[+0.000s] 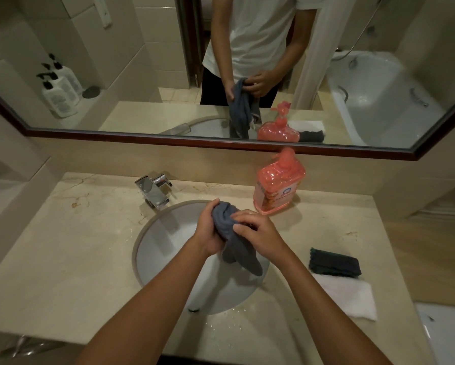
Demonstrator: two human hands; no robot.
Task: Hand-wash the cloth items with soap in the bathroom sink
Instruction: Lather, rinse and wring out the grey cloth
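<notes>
At the centre of the frame both hands are wrapped round a bunched grey-blue cloth (227,227) held above the round white basin of the sink (166,248). The left hand (208,233) grips the upper wad of it with curled fingers, and the right hand (258,237) pinches and clasps the same bundle from the other side, so the two hands sit close together with the fabric between them. The cloth's loose tail hangs down toward the basin; I cannot tell whether its tip touches the porcelain.

Just above the sink stands a chrome lever tap (154,190), with no stream visible. To the right of it, on the beige marble table (71,248), is a pink translucent pump bottle of soap (277,187). Lower right on the table lie a folded dark green cloth (335,262) and, just below it, a flat white cloth (347,295), both apparently waiting their turn.

It looks like the rubbing or wringing stage on the first item. Water droplets already dot the table at the near edge of the basin, so a hard twist held this high could splash more over the front lip. The hanging tail could also swing out over the rim and drip onto the table. The soap bottle stands near the right hand, and an elbow-out scrubbing motion might knock it.
</notes>
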